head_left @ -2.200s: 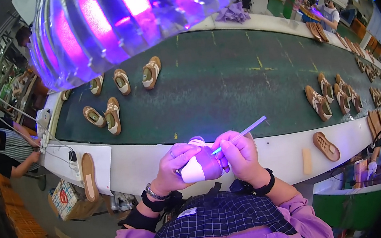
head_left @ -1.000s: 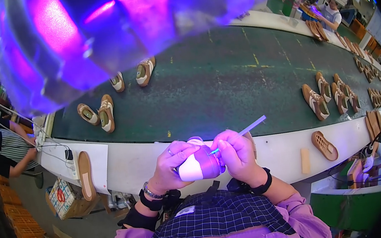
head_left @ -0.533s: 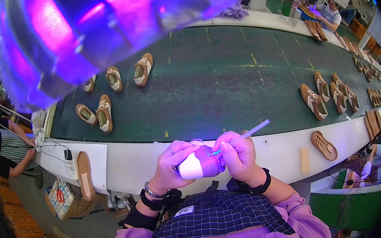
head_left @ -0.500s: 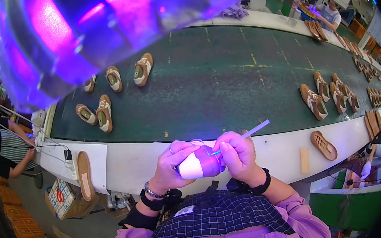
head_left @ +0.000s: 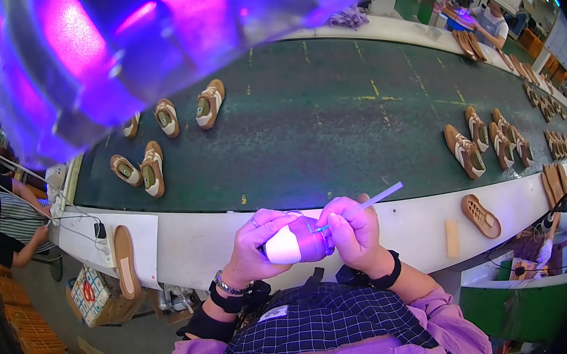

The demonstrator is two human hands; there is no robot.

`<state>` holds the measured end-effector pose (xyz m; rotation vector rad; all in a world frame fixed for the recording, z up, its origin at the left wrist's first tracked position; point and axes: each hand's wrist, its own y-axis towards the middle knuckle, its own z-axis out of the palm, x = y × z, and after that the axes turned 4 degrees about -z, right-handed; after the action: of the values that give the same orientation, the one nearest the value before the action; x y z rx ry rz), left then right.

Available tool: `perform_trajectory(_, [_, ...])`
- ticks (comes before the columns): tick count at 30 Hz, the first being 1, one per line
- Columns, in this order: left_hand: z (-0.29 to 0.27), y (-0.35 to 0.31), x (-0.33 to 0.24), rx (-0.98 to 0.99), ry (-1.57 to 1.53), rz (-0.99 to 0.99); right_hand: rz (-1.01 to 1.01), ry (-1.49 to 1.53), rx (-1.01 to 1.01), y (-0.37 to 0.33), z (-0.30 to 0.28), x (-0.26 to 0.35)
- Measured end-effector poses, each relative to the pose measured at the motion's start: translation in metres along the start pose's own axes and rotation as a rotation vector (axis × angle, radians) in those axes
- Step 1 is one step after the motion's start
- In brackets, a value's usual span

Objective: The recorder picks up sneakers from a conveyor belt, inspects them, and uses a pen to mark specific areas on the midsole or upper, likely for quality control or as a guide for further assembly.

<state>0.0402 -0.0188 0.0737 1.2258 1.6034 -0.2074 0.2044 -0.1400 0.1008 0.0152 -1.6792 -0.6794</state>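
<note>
Under violet light, a shoe (head_left: 283, 247) is gripped by my left hand (head_left: 252, 249), fingers closed around it and the thumb lying across its upper. One end of the shoe shows bright white; the rest looks purple. My right hand (head_left: 351, 232) pinches a thin, pale, pen-like tool (head_left: 382, 196), its back end sticking out to the upper right. The tool's tip glows cyan close against the shoe's side; whether it touches, I cannot tell. My right fingers partly hide the shoe's right end. Both hands are just above the white ledge (head_left: 193, 246).
A purple-lit lamp housing (head_left: 110, 64) hangs at the upper left. Brown-and-white shoes (head_left: 209, 104) stand on the green conveyor belt (head_left: 279, 135). On the ledge lie brown soles (head_left: 481, 216) and a tan strip (head_left: 453, 239). A co-worker (head_left: 11, 215) is at the left; others are at the right.
The shoes on the belt have shifted slightly left. My hands stay nearly in place on the shoe, and the pen-like tool's back end has dipped a little.
</note>
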Motion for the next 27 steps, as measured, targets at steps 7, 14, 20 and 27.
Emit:
perform_trajectory(7, [0.004,0.002,-0.002,0.005,0.003,-0.018,-0.007,-0.005,-0.009,-0.002,-0.004,0.000])
perform_trajectory(14, [0.010,0.001,0.001,0.008,-0.028,-0.069,-0.010,0.014,-0.015,-0.005,-0.007,-0.002])
perform_trajectory(20, [0.015,0.002,0.000,-0.007,-0.045,-0.065,-0.177,-0.065,0.006,-0.004,-0.010,-0.003])
perform_trajectory(27, [0.020,0.003,-0.001,-0.022,-0.060,-0.071,-0.148,-0.102,0.009,-0.006,-0.016,-0.001])
